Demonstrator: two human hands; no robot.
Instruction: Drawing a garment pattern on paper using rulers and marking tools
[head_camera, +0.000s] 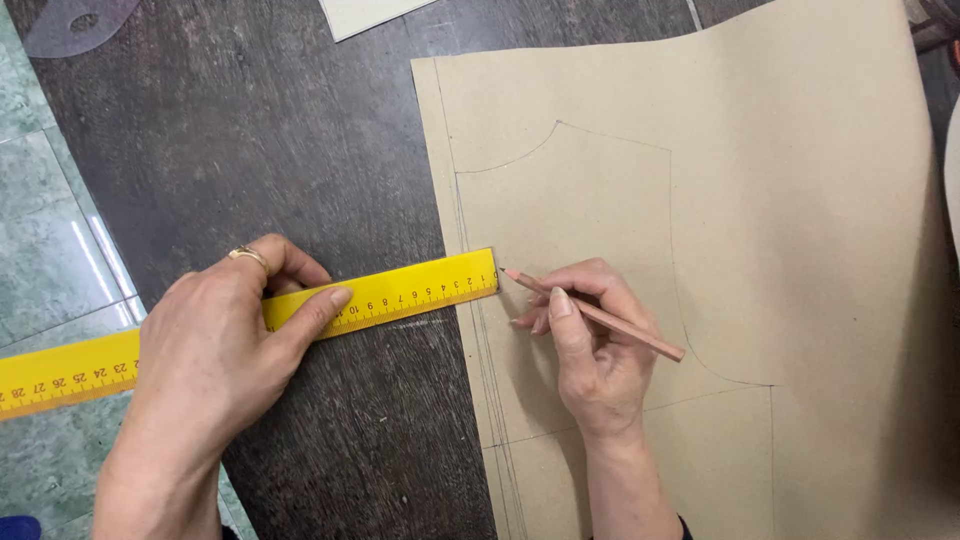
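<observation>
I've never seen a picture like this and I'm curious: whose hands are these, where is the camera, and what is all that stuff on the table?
There is no machine here. These are a person's two bare hands, and the camera sits on that person's head, looking down, so you see what they see.

The left hand, with a ring on one finger, presses flat on a long yellow ruler. The ruler lies across a dark wooden table, and its end reaches onto a big sheet of brown paper.

The right hand holds a pencil, its tip right by the ruler's end. Thin curved and straight lines are already drawn on the paper. At the top left corner lies a see-through curved drawing tool.
</observation>
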